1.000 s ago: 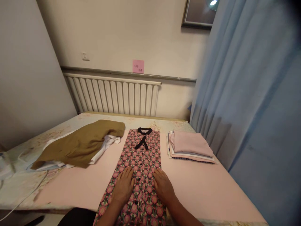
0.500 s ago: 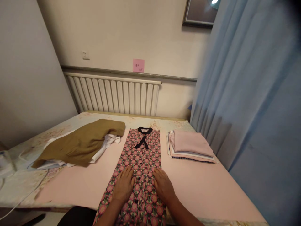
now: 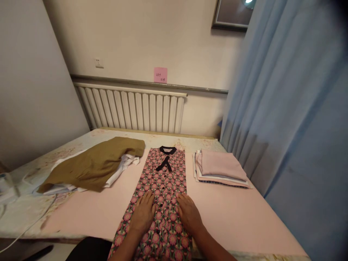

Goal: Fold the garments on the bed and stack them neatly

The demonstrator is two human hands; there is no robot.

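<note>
Blouse [image 3: 172, 181], floral print in pink and dark tones, is lying face up in front of me, its collar end pointing away and its lower end running out of view toward my body. Black collar [image 3: 163, 149] is sitting at the far end; two black tie ends [image 3: 164, 164] are crossing below it, and a row of dark buttons [image 3: 163, 188] is running down the middle.

Left hand [image 3: 143, 213]: I am resting it palm down on the print, left of the buttons, fingers extended and lying close together. Right hand [image 3: 189, 214]: I am laying it palm down across the right edge, fingertips on the print, fingers likewise straightened and close. Neither hand is pinching cloth. How hard I am pressing, I cannot tell.

Support: the blouse is lying mostly on a pink sheet [image 3: 231, 217], which is covering part of a flower-patterned tablecloth [image 3: 78, 146].

Left of the blouse, an olive garment [image 3: 95, 165] is lying loosely over white cloth [image 3: 121, 172]. Right of it, well clear of my right hand, a stack of folded clothes [image 3: 221, 165] is sitting with a dusty-pink piece uppermost. Beyond the table, a radiator [image 3: 136, 108] is lining the wall; a blue curtain [image 3: 272, 90] is hanging at right.
</note>
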